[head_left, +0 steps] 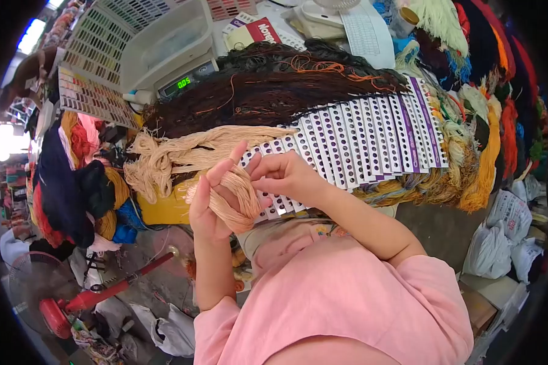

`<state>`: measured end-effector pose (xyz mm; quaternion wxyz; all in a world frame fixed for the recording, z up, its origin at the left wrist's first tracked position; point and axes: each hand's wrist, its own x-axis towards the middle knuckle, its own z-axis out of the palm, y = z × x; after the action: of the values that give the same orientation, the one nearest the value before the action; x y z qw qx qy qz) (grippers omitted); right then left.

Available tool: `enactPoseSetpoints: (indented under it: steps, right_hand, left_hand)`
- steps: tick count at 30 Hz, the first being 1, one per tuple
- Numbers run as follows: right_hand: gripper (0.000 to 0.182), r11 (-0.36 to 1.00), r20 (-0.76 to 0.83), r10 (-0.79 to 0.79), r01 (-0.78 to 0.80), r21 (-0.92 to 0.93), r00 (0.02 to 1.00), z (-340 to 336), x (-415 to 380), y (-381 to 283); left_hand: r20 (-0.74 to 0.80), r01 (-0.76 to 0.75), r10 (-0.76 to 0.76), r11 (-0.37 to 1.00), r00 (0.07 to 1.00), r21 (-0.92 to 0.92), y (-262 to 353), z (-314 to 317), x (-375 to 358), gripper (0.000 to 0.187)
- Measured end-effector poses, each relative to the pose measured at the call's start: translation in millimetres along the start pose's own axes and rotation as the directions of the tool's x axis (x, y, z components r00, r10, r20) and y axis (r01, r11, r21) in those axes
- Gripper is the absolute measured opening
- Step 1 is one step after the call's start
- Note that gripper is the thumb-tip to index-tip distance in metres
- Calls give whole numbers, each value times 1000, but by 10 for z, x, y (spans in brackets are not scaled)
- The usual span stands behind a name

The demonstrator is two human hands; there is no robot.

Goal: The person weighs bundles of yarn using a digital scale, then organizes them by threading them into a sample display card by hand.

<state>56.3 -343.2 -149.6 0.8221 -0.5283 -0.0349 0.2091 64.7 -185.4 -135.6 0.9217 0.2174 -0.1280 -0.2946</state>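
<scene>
A looped bundle of beige embroidery thread (245, 193) is around my left hand (206, 210), whose fingers are raised inside and behind the loops. Close beside it on the right, my right hand (286, 176) has its fingers bent and drawn together near the bundle; what lies between the fingertips is too small to make out. Behind my hands, a longer hank of beige thread (195, 149) stretches over the table. Next to it are rows of white cards with punched holes (353, 137), partly covered by my right hand and wrist.
Dark brown thread (256, 91) lies behind the cards. A digital scale (186, 80) reading 0.05 carries a plastic tub (170, 52). Coloured hanks (484, 146) hang at the right, others (73, 182) at the left. A red-based fan (58, 316) stands at lower left.
</scene>
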Motion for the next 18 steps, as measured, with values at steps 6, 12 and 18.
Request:
enactPoseSetpoints:
  steps: [6, 12, 18]
  right_hand:
    - [14, 904, 117, 178, -209, 372, 977, -27, -10, 34]
    - [16, 945, 168, 231, -262, 195, 958, -38, -31, -46]
    - [8, 998, -21, -56, 57, 36, 998, -234, -36, -137]
  left_hand:
    - [31, -15, 21, 982, 999, -186, 13, -77, -124, 41]
    - [13, -19, 22, 974, 1000, -226, -17, -63, -99, 41]
    - [-25, 101, -100, 995, 995, 9, 88, -156, -154, 42]
